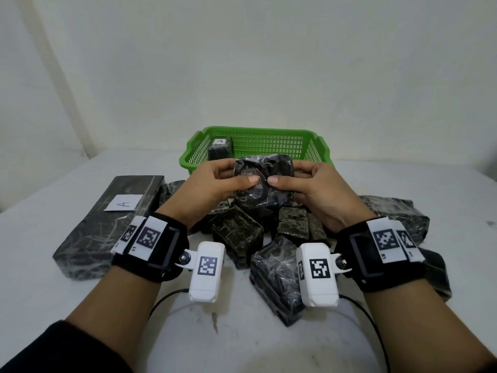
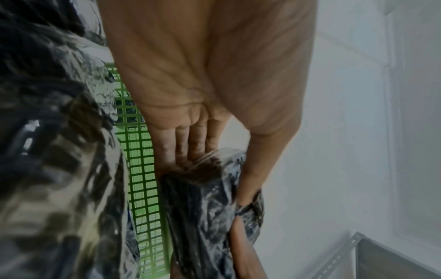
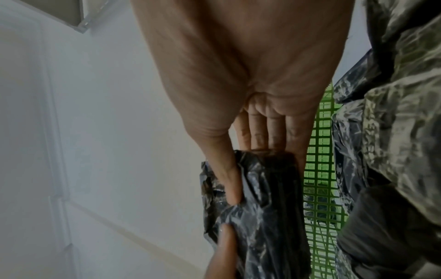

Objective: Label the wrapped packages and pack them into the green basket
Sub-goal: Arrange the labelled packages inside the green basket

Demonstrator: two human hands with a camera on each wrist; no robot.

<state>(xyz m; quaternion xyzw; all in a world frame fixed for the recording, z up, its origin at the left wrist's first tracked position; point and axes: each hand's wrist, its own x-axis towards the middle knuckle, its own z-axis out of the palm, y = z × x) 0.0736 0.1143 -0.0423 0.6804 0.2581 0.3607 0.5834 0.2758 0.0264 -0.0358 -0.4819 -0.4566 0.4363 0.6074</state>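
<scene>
Package [image 1: 262, 181], wrapped in crinkled black film and bearing no visible label, is held up between both hands just in front of the green basket [image 1: 317, 146], which lies at 12 o'clock from it. Left hand [image 1: 215, 188] clamps its 9 o'clock side and right hand [image 1: 313, 189] its 3 o'clock side, thumbs nearly meeting on top; neither is nearer. One labelled package [image 1: 220, 146] stands in the basket's far-left corner. More wrapped packages crowd the white table [image 1: 40, 292] at 6 o'clock; a plain wall rises behind.
</scene>
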